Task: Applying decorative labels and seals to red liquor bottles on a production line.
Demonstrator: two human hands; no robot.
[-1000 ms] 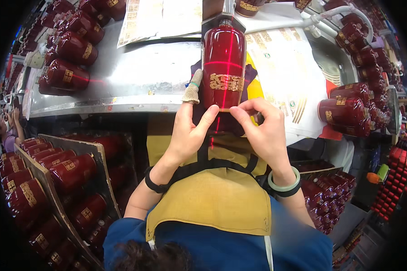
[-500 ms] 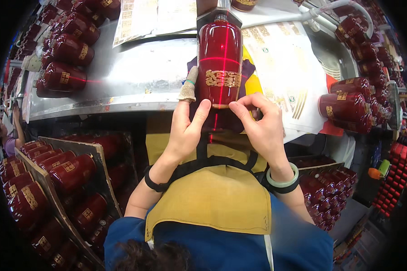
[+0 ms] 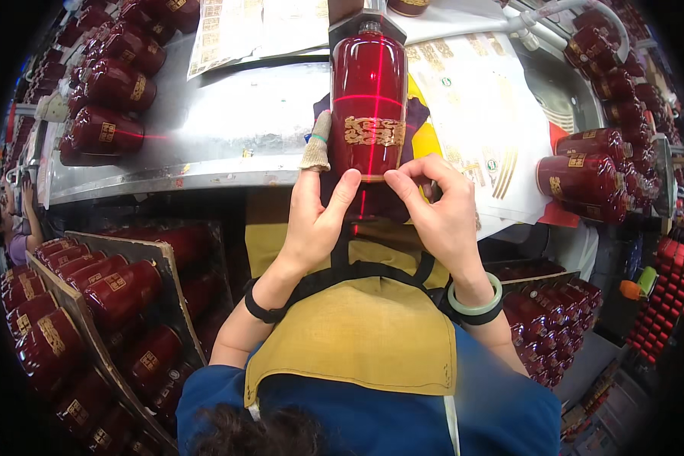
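A dark red glossy bottle (image 3: 368, 83) lies with its neck away from me, a gold ornamental decal (image 3: 374, 131) on its lower body. Red light lines cross it. Along its base edge runs a thin gold band (image 3: 372, 178). My left hand (image 3: 315, 216) is closed about the bottle's lower left side, thumb at the base; one finger wears a grey cloth finger cover (image 3: 316, 146). At the base's lower right corner, my right hand (image 3: 441, 201) presses its thumb on the edge, with the other fingers curled and partly hidden behind it.
Decal sheets (image 3: 471, 106) with gold patterns lie right of the bottle, beside a metal sink (image 3: 558, 99). More red bottles (image 3: 106, 131) stand at the left and right. Wooden-edged racks (image 3: 121, 281) of bottles are below left. A person (image 3: 23, 220) is at far left.
My left thumb has slid slightly right along the bottle's base. The right hand has hardly moved, and the bottle stays almost in the same place.
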